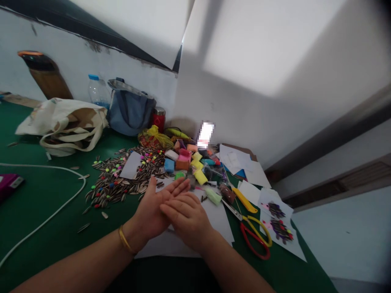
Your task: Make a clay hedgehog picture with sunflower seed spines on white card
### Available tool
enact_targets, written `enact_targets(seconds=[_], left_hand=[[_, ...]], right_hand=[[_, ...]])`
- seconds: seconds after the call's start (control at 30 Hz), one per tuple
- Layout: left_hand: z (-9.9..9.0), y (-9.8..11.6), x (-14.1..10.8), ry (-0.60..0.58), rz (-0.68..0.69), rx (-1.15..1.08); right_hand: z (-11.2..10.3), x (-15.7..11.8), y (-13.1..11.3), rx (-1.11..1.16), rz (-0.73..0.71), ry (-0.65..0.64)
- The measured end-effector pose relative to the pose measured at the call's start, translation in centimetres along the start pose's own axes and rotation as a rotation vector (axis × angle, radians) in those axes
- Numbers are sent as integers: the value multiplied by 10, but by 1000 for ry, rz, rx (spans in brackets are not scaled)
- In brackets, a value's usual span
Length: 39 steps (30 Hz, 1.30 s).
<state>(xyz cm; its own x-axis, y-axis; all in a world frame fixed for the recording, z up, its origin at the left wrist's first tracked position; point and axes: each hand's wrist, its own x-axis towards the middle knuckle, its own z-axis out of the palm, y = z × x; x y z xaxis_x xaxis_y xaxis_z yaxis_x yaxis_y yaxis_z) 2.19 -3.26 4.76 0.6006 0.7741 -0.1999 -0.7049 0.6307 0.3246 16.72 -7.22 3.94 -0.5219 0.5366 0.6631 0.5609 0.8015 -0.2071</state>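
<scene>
My left hand [154,211] is turned palm up with its fingers stretched out, a gold bangle [124,239] round its wrist. Across its palm and fingers lies my right hand [190,219], palm down and fingers flat. Whether anything sits between the two palms is hidden. Beneath both hands is white paper [216,219] on the green tabletop. Just beyond them are packets of coloured clay, among them a yellow block [200,176], a blue block [169,165] and a pale green packet [213,196]. Striped sunflower seeds [114,191] mixed with small coloured balls spread to the left.
Red-and-yellow-handled scissors [255,240] and a yellow utility knife [245,200] lie to the right. Beyond them is a sheet with seed decorations [279,230]. A lit phone [205,134], blue bag [131,110] and white tote [61,118] stand behind. A white cable [58,213] crosses the left.
</scene>
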Motion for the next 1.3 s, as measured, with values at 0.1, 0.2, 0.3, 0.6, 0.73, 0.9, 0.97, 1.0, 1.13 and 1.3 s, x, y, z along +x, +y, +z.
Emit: enact_targets(seconds=[0.1, 0.2, 0.3, 0.6, 0.73, 0.9, 0.97, 1.0, 1.13, 1.3], left_hand=[[2, -4, -1, -37, -24, -2], [3, -3, -2, -74, -39, 4], [4, 4, -1, -48, 33, 84], [-9, 12, 6, 140, 284, 1329], [-9, 11, 7, 86, 274, 1371], [-9, 11, 6, 8, 222, 1342], [-10, 11, 7, -42, 210, 1360], [-11, 12, 7, -51, 207, 1388], [-18, 25, 10, 95, 299, 1661], [-31, 51, 14, 292, 420, 2129]], right_hand=[[4, -1, 2, 21, 99, 49], [1, 0, 5, 124, 158, 67], [-6, -3, 14, 236, 291, 137], [-11, -13, 34, 201, 492, 216], [-8, -12, 31, 185, 438, 188], [-11, -13, 33, 236, 434, 162], [-11, -14, 35, 258, 442, 136], [-10, -14, 36, 261, 458, 120], [-8, -18, 45, 210, 572, 11], [-5, -21, 56, 140, 712, -244]])
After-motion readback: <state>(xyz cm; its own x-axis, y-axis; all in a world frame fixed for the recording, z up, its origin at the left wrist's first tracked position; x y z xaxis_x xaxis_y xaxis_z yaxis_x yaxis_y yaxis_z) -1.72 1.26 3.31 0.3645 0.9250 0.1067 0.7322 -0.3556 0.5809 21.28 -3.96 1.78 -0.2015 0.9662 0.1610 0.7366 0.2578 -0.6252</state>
